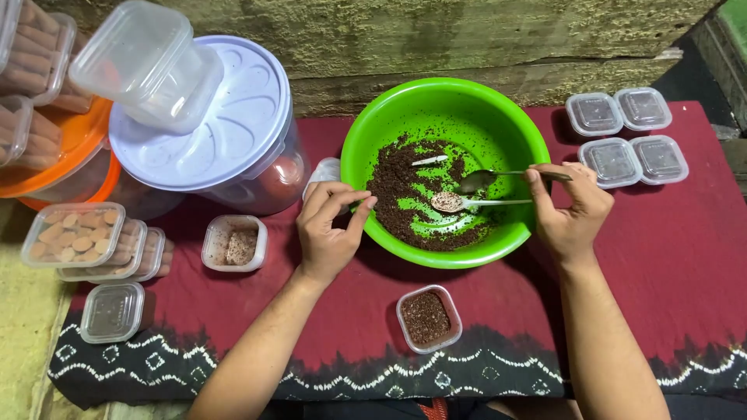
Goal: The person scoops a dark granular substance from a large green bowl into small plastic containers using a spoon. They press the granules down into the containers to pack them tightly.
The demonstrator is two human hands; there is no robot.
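While 2 spoons [498,190] (1 bowl [373,140]) occupy right hand [572,214].

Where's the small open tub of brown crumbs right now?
The crumb tub sits at the cloth's near edge, just below the green bowl, between the two forearms.

One green bowl [445,109] holds two spoons [475,204]. Four lidded small tubs [626,136] sit in a cluster on the right. Two open small tubs: one near the bowl's front [428,319], one to its left [234,243]. One large lidded jar [226,132].
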